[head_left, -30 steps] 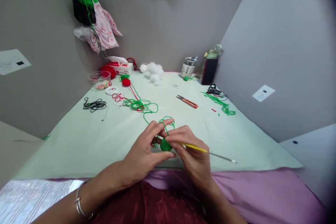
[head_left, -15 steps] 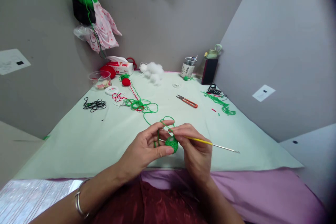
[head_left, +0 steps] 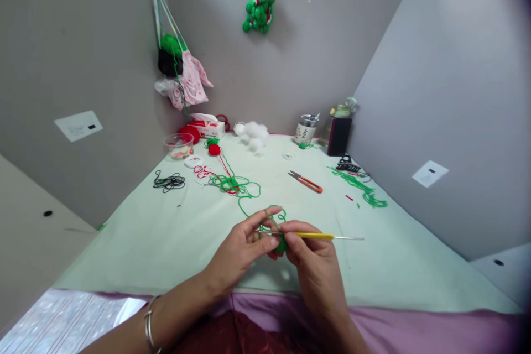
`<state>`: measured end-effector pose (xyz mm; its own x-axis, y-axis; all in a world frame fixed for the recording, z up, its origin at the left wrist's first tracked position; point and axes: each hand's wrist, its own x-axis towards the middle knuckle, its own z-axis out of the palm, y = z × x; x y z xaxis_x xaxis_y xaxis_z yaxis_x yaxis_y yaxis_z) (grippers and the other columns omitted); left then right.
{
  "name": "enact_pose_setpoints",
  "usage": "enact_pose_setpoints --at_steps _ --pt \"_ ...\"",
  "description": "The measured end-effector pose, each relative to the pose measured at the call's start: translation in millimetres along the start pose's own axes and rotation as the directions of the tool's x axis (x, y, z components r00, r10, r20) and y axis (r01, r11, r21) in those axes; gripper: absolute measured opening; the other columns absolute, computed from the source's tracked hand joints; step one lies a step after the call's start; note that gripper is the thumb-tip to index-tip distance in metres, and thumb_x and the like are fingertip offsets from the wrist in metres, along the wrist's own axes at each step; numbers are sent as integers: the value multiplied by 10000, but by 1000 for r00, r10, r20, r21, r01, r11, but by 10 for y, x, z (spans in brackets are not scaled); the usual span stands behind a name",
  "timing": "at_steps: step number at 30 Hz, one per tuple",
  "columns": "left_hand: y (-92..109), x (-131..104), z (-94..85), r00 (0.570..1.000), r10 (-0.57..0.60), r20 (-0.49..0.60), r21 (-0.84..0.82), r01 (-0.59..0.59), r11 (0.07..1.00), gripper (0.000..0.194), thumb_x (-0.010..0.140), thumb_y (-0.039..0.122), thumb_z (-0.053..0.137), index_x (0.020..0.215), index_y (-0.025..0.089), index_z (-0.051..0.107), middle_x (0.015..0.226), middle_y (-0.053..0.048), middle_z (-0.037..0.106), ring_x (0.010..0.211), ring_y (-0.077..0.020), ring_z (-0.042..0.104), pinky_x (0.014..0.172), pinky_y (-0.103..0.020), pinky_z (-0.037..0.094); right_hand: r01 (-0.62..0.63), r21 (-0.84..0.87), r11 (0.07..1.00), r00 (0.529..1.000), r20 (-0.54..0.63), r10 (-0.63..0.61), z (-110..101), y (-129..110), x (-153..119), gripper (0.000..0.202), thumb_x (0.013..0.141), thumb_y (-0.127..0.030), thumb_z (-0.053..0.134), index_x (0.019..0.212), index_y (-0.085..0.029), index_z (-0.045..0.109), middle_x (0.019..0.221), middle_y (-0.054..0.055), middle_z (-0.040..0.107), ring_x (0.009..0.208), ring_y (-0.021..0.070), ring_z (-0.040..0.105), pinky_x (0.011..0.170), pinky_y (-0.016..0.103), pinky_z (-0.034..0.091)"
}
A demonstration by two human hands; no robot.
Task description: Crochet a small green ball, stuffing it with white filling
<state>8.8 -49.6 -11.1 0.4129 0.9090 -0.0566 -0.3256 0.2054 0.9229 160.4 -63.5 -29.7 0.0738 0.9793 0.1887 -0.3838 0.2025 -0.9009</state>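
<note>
Between finger and thumb, my left hand (head_left: 244,243) pinches a small green crocheted piece (head_left: 281,244), and green yarn runs over its raised forefinger. My right hand (head_left: 317,260) is closed around a crochet hook with a yellow handle (head_left: 316,235). The hook's thin tip points left, close to the piece and my left fingers; its other metal end sticks out to the right. From the hands the strand leads back to a loose tangle of green yarn (head_left: 232,183) on the table.
Orange thread snips (head_left: 306,182) lie beyond the hands. Black cord (head_left: 168,181) is at the left, cut green strands (head_left: 365,191) at the right. Farther back stand a plastic tub (head_left: 180,146), tissue box (head_left: 211,128), white stuffing (head_left: 254,135), a tin (head_left: 306,130) and a black phone-like slab (head_left: 339,136).
The view has tilted up and shifted left, showing more of the hanging green bundle. The hook now lies more level, and my left thumb covers more of the green piece.
</note>
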Motion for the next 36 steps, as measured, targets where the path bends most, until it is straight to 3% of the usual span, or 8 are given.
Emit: enact_pose_setpoints --at_steps 3,6,12,17,23,26,29,36 --pt "44 0 76 995 38 -87 -53 -43 998 620 804 270 855 1388 228 651 1003 -4 649 895 -135 622 888 -277 473 2 -21 1000 1000 -26 -2 71 -41 21 172 772 -368 878 856 -222 841 615 -5 653 451 51 367 403 172 289" --pt "91 3 150 989 68 -129 -89 -79 993 672 821 300 843 1443 237 598 1031 -11 643 913 -149 621 884 -286 477 5 38 999 999 -40 -4 157 -88 75 205 749 -400 890 849 -227 845 675 30 716 436 44 360 383 166 272" --pt "102 9 183 975 174 -136 19 -173 985 611 857 272 757 1439 236 573 993 -6 630 681 -118 629 675 -274 516 5 122 993 1000 -11 -4 301 -98 125 212 724 -391 913 837 -226 845 706 61 766 402 36 383 355 151 275" --pt "48 33 132 956 243 -166 24 -243 970 499 883 316 701 1348 181 581 839 27 611 467 -82 565 499 -246 479 9 108 994 1000 -7 -8 401 12 111 197 797 -422 866 882 -245 852 782 49 771 405 26 414 378 168 353" --pt "49 66 -49 970 220 -101 117 -208 971 473 940 425 719 1317 161 610 830 1 654 652 -130 637 650 -270 515 266 -144 953 960 130 -248 309 -54 121 162 969 -320 691 998 -287 847 1021 55 732 540 61 569 498 214 500" --pt "81 41 -93 972 216 -94 176 -198 964 495 925 433 744 1348 204 629 975 -25 680 837 -155 655 724 -264 512 356 -273 894 930 195 -311 218 -118 110 191 992 -274 655 1047 -290 837 1085 70 720 629 88 606 565 233 537" --pt "134 5 -89 976 209 -58 166 -197 966 559 894 407 785 1400 242 616 1121 -32 672 908 -152 649 805 -275 513 378 -275 884 921 203 -331 138 -134 116 200 1000 -263 646 1079 -298 827 1098 69 714 640 93 612 568 236 536" --pt "241 -85 -106 981 157 113 121 -171 978 751 866 304 828 1540 357 502 1140 -18 641 1044 -186 664 981 -349 493 319 -189 929 939 199 -282 -7 -138 134 130 944 -304 738 1026 -294 838 886 32 714 657 111 612 580 231 516"
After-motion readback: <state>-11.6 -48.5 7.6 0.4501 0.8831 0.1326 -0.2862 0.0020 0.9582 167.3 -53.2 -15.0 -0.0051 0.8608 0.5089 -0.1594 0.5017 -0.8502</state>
